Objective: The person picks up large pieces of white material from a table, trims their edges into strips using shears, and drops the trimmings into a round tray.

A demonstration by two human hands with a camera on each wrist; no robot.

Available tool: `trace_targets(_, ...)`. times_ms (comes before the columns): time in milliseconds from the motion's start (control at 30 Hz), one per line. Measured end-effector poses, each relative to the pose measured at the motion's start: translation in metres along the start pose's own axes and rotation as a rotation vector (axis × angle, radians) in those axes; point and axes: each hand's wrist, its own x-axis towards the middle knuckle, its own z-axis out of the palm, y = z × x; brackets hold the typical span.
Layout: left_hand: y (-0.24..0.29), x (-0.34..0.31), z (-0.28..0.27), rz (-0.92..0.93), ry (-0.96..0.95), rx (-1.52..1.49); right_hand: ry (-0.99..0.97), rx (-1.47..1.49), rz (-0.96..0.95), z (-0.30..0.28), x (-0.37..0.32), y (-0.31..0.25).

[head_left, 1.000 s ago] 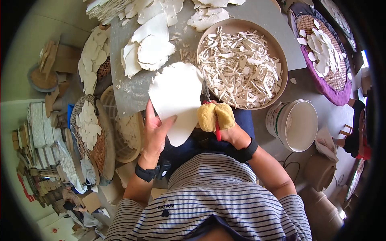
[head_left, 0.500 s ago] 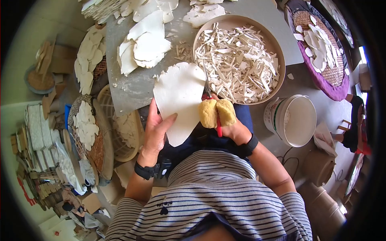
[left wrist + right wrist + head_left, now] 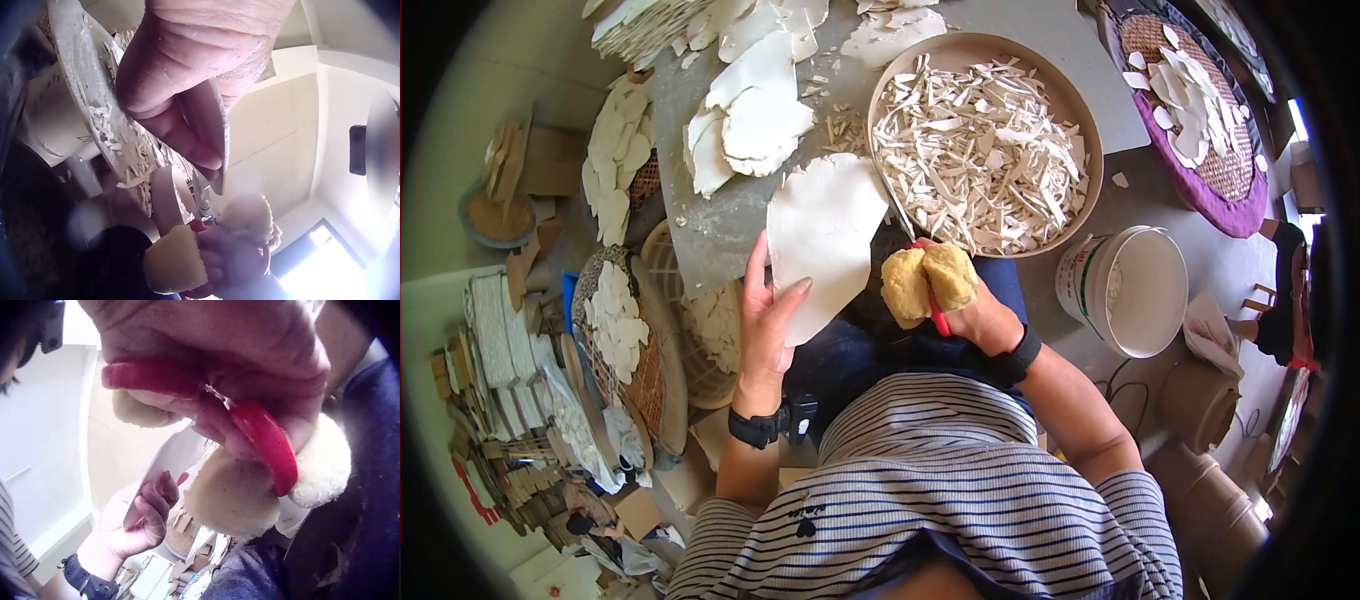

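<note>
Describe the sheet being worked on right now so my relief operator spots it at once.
Start at the grey table and find the big round tray heaped with white scraps. Just left of it, the left hand holds up a broad white sheet. Unlike the similar loose sheets lying on the table, this one is gripped in a hand.

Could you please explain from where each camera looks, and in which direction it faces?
Head: worn on the head, facing forward and down at the white sheet, red-handled scissors and round tray; the left hand, right hand and striped shirt show.
Left wrist: worn on that wrist, facing past the left hand and white sheet toward the red-handled scissors; both hands show.
Right wrist: worn on that wrist, facing the right hand and, beyond, the white sheet; both hands and some striped shirt show.
Shared: both wrist views show the white sheet and red-handled scissors.
</note>
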Motion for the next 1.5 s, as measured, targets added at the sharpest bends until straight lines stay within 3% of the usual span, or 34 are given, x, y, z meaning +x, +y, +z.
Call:
trace_targets(100,0.0,0.002,-0.002,0.007,-0.006,0.012,-0.038,0.245,0.142,-0.004,-0.004,0.036)
trace_targets(167,0.0,0.003,-0.003,0.014,-0.013,0.013,-0.087,0.185,0.188,-0.008,-0.005,0.045)
trace_targets(233,0.001,0.003,-0.006,0.012,-0.035,0.037,-0.152,-0.267,0.105,-0.011,-0.005,0.024)
trace_targets(433,0.006,-0.001,-0.014,0.002,-0.07,0.077,-0.234,-0.716,0.007,-0.014,-0.004,0.019)
trace_targets(533,0.007,0.002,-0.025,-0.006,-0.076,0.104,-0.267,-0.657,0.083,-0.012,-0.003,0.012)
trace_targets(600,0.007,0.003,-0.03,-0.002,-0.072,0.131,-0.215,-0.374,0.192,-0.009,-0.004,0.011)
trace_targets(667,0.007,0.004,-0.033,0.003,-0.065,0.162,-0.233,-0.282,0.188,-0.009,-0.004,0.017)
trace_targets(833,0.013,0.009,-0.039,0.034,-0.147,0.231,-0.313,-0.541,0.03,-0.012,-0.002,0.03)
trace_targets(967,0.024,0.011,-0.039,-0.089,-0.182,0.178,-0.36,-0.591,0.145,-0.012,-0.001,0.028)
trace_targets(1067,0.023,0.011,-0.047,-0.074,-0.177,0.25,-0.237,-0.699,-0.105,-0.015,-0.011,0.039)
trace_targets(1167,0.024,0.008,-0.047,-0.021,0.026,0.109,-0.274,-0.681,0.038,-0.012,-0.008,0.031)
trace_targets(1267,-0.003,0.01,-0.05,0.209,0.277,-0.14,-0.298,-0.631,0.052,-0.005,-0.006,0.035)
trace_targets(1333,-0.019,0.004,-0.035,0.223,0.404,-0.262,-0.074,-0.052,0.2,0.012,-0.005,0.036)
trace_targets(1433,-0.026,0.008,-0.009,0.086,0.455,-0.316,-0.084,-0.012,0.103,0.023,-0.002,0.021)
trace_targets(1500,-0.028,0.014,-0.012,0.087,0.423,-0.268,-0.134,-0.323,-0.1,0.024,-0.001,0.033)
